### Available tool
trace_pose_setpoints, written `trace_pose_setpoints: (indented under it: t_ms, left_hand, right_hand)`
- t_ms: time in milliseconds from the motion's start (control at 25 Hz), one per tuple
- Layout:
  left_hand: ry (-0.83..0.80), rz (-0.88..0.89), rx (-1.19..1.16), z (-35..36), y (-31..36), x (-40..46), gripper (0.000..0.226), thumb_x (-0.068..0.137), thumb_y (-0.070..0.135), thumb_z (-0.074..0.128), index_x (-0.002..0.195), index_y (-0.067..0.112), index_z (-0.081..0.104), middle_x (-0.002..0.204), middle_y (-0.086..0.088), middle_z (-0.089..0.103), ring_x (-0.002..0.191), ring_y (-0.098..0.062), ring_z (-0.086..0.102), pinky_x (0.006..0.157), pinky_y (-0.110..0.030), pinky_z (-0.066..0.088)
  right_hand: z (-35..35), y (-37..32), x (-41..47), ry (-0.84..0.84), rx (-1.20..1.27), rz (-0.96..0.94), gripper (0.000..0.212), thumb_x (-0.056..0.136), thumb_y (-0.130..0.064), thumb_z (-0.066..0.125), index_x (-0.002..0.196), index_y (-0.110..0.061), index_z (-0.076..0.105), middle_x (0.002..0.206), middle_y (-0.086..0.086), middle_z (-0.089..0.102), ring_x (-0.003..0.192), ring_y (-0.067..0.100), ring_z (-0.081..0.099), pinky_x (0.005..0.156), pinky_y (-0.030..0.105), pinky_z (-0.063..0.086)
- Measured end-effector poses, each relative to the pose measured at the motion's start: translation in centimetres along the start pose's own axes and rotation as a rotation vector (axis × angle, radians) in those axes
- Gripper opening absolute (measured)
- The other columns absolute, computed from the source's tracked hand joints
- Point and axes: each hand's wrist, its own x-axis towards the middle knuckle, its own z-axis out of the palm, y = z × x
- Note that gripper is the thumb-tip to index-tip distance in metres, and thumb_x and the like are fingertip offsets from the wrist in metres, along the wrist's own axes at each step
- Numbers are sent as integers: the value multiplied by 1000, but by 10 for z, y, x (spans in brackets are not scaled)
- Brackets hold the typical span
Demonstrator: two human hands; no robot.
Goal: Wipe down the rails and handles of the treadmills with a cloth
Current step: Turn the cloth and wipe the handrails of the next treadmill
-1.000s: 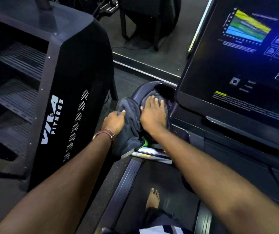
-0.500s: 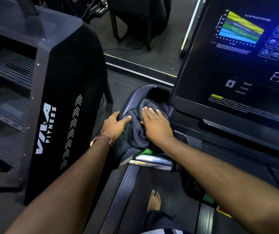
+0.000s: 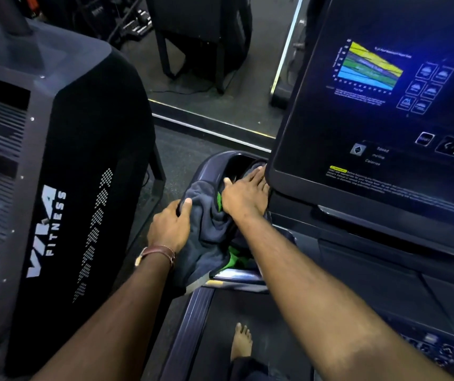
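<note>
Two hands work one cloth [image 3: 206, 229] at the front left corner of the treadmill. The right hand [image 3: 245, 198] lies flat, fingers spread and extended, its grip not closed on anything; it presses the dark grey cloth down into the recess just under the lower left edge of the console screen [image 3: 385, 105]. The left hand [image 3: 169, 226] has its grip curled around the curved rail [image 3: 209, 166] with a fold of cloth pinched under the thumb, so it holds both the handle and the fabric together. A brown strap [image 3: 155, 253] sits on that wrist.

From there the cloth drapes down over the handle end, with a green patch showing in its folds, to the shiny trim [image 3: 234, 276] at the head of the belt. A bare foot [image 3: 241, 340] stands on the belt below. A black Viva Fitness machine [image 3: 83, 188] stands just to the left.

To wipe well here, I judge the flat hand should keep firm, even pressure and sweep along the curve rather than dab, while the left hand anchors the slack so the cloth does not bunch. Working the fabric right into the corner against the console, then drawing it back along the rail, would cover the handle fully.
</note>
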Motion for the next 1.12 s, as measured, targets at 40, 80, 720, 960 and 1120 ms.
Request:
trace_pose_setpoints:
  t_ms: [40,80,720,960,1120]
  left_hand:
    - [3,-8,11,0,1,0,51,83,70,27,101,33,57,102,-13,67,96,-36,59,74,-35,42]
    - [2,-15,20,1,2,0,53,82,71,26,100,33,58,102,-13,66,95,-37,59,73,-35,41]
    - [0,-49,66,3,9,7,48,84,66,34,92,25,57,101,-18,66,95,-40,59,72,-37,40]
    - [-19,-84,47,3,10,7,51,81,70,34,91,25,57,101,-16,66,95,-40,59,73,-38,42]
    - [-5,-89,32,0,10,6,46,84,65,35,97,29,60,104,-16,66,96,-38,60,74,-37,41]
  right_hand:
    - [-1,-4,8,-10,52,39,96,95,-65,30,150,8,-2,161,21,5,147,32,15,118,41,12]
    - [-6,-8,18,-22,118,80,102,91,-72,26,150,5,-4,162,18,0,149,29,10,118,40,11]
    - [-16,-26,19,-155,72,29,100,85,-80,6,120,-7,64,124,20,63,119,35,55,106,50,30]
    - [-16,-13,4,-174,-192,-184,115,71,-91,0,114,-8,67,117,15,67,113,32,60,98,49,35]
    - [-27,3,18,-243,-416,-225,118,72,-90,-5,121,-8,64,126,17,63,119,34,55,86,45,36]
